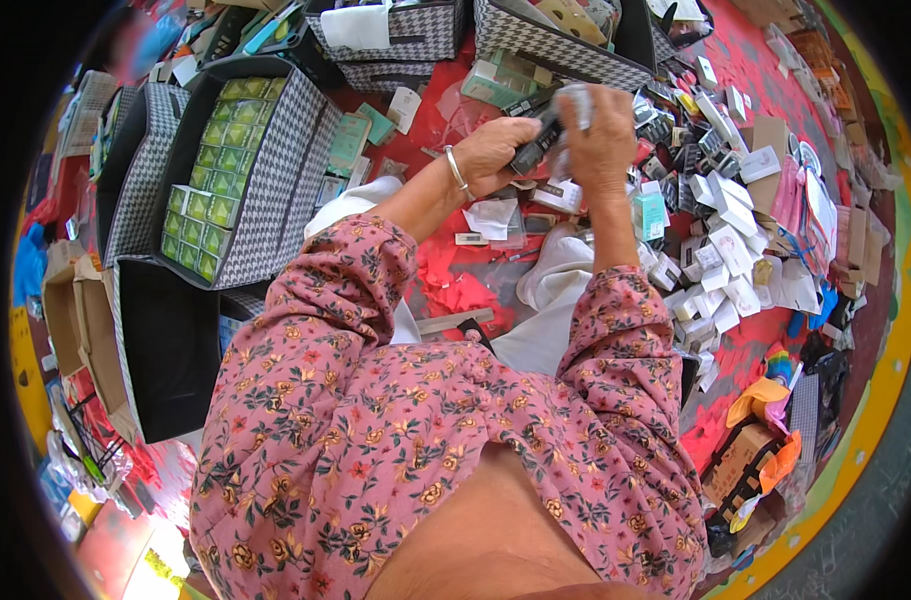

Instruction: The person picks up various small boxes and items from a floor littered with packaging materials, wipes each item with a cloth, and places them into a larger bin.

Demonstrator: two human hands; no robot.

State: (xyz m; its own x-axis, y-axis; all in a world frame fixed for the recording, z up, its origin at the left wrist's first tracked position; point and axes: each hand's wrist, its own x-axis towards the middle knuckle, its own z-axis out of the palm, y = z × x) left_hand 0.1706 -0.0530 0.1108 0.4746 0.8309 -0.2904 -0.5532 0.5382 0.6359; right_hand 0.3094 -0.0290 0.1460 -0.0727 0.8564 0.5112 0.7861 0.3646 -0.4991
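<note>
Upper centre: left hand pinching black box; right hand clutching pale item. Likely wiping or unwrapping; next: steady hold.

Left hand grips; the blurred right hand seems curled beside it.

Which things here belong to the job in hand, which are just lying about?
In hand:
dark box, left hand
pale blurred item, right hand

Apparently lying about:
small white boxes, piled right
green boxes in houndstooth bin
brown carton, far left
</note>
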